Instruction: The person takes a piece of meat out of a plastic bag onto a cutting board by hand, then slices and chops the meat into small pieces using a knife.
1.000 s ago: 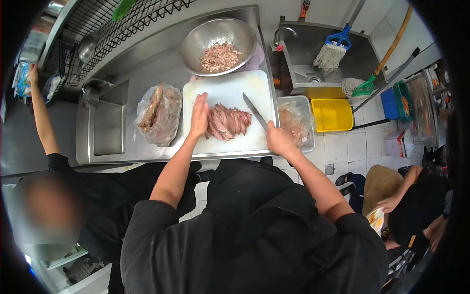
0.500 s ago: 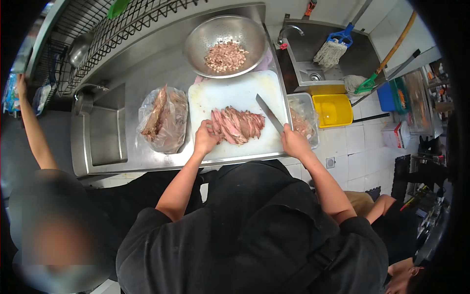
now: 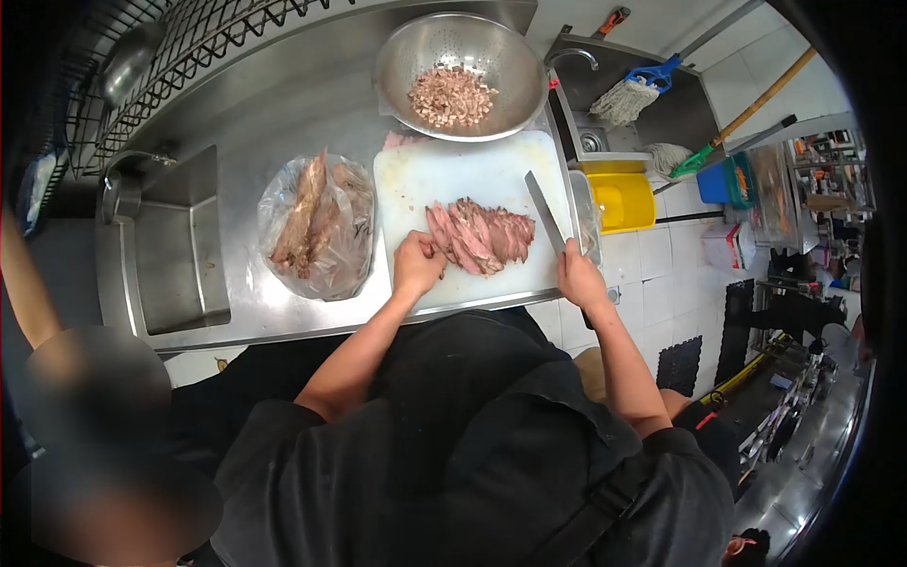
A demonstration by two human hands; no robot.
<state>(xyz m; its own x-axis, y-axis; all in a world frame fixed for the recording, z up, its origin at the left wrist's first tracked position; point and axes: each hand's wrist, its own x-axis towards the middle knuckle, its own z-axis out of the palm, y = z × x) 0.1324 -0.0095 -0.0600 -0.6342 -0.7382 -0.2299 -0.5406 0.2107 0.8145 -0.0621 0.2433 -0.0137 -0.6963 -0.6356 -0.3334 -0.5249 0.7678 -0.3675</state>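
Note:
Sliced pink-brown meat (image 3: 480, 236) lies in a fanned row on a white cutting board (image 3: 453, 172). By its left end is my left hand (image 3: 418, 263), with its fingers curled in; whether they pinch a bit of meat is hidden. My right hand (image 3: 580, 276) grips the handle of a long knife (image 3: 545, 205) near the board's right edge. The blade points up and away from me, apart from the meat. Left of the board, larger meat pieces (image 3: 304, 222) sit in a clear plastic bag (image 3: 351, 265).
A steel colander (image 3: 515, 80) with diced meat (image 3: 452, 96) stands behind the board. Sinks are at left (image 3: 184, 255) and upper right (image 3: 661, 128). A clear tub (image 3: 588, 203), a yellow bucket (image 3: 625, 197) and mops (image 3: 628, 99) are at right. Other people stand at both sides.
My view has shifted a little. My left hand's fingers have curled in further beside the meat. The knife stays in my right hand. The person at left has moved, with the arm further left.

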